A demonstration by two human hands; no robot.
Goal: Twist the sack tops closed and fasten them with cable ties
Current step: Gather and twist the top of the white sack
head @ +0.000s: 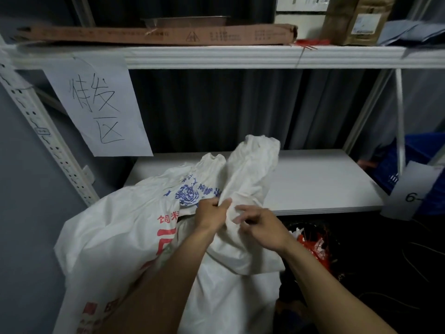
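A white woven sack (243, 256) leans against the lower shelf, its loose top (252, 165) standing up past the shelf edge. My left hand (212, 213) grips the gathered neck of this sack. Just to the right of the neck, my right hand (260, 227) rests against the cloth with its fingers loosely bent; whether it holds anything I cannot tell. A second white sack (115, 232) with red and blue print lies to the left, its top (212, 162) bunched. Red cable ties (309, 43) lie on the upper shelf.
White metal shelving: a lower shelf board (313, 182) and an upper shelf (216, 56) with a long cardboard box (156, 34). A handwritten paper sign (98, 109) hangs at left. A blue crate (419, 162) stands at right. Red and white bits (313, 244) lie below the shelf.
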